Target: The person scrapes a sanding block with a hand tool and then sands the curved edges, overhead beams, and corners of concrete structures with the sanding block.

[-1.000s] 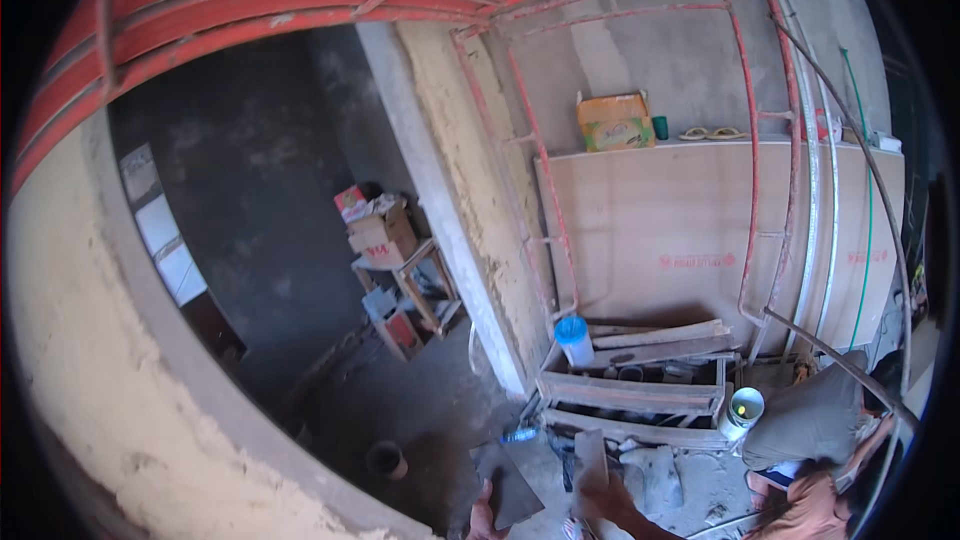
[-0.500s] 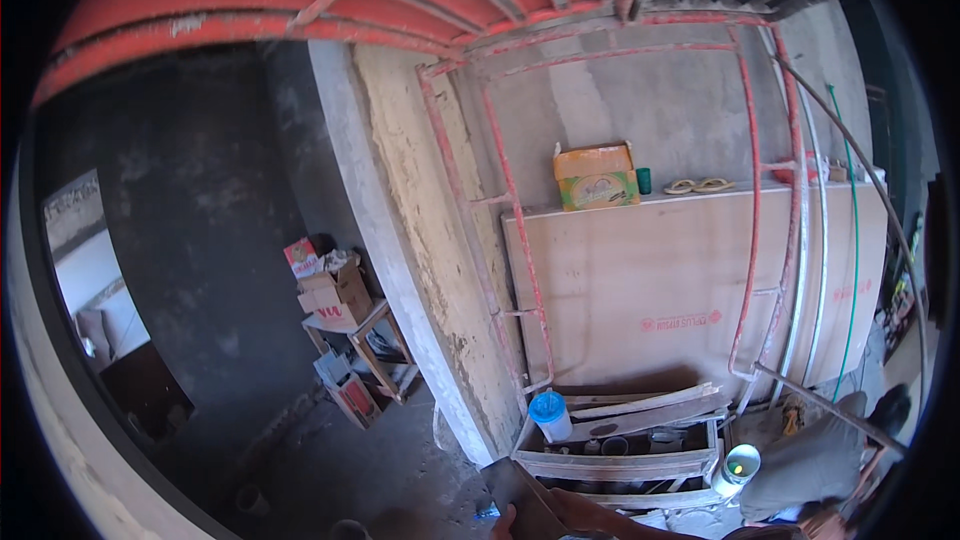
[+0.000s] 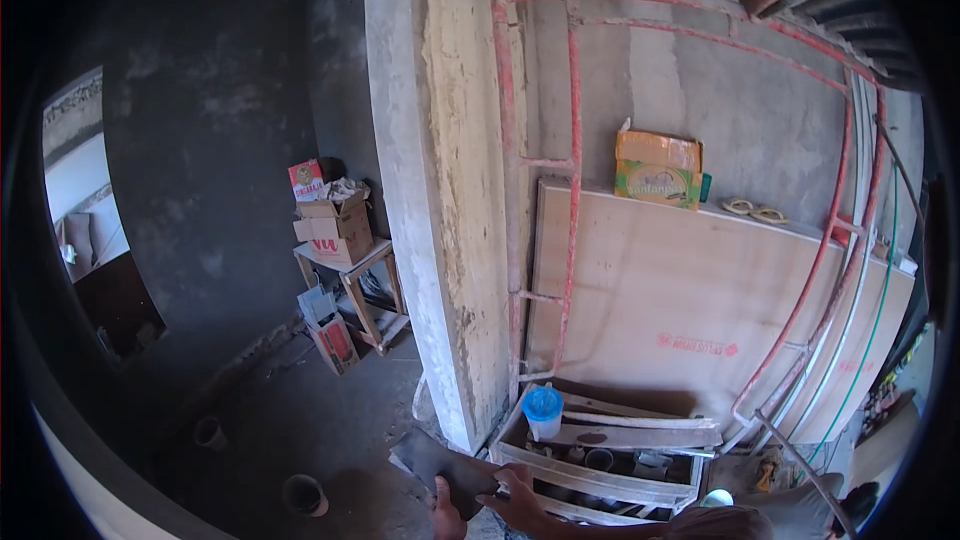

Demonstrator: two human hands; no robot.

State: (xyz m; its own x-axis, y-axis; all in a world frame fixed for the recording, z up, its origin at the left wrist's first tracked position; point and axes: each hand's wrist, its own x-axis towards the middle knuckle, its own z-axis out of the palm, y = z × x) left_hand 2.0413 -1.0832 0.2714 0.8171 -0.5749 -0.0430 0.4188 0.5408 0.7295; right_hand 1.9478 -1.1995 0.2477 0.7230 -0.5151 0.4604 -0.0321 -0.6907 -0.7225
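A dark, flat rectangular piece, like a thin board or sheet, is held low in front of me, tilted; its material I cannot make out. My left hand grips its near edge, thumb lying over the top face. At its right end my right hand closes on the corner, that forearm running off to the lower right. Just beyond my right hand stands a wooden crate with boards across it. A clear tub with a blue lid rests on the crate's left corner.
A bare pillar rises ahead; red scaffold tubes stand beside large leaning boards. On their top edge sit an open carton and sandals. Buckets dot the left floor near a small table with boxes.
My view has swung left, so the pillar and scaffold sit further right. The dark piece has come more fully into view, both hands still on it.
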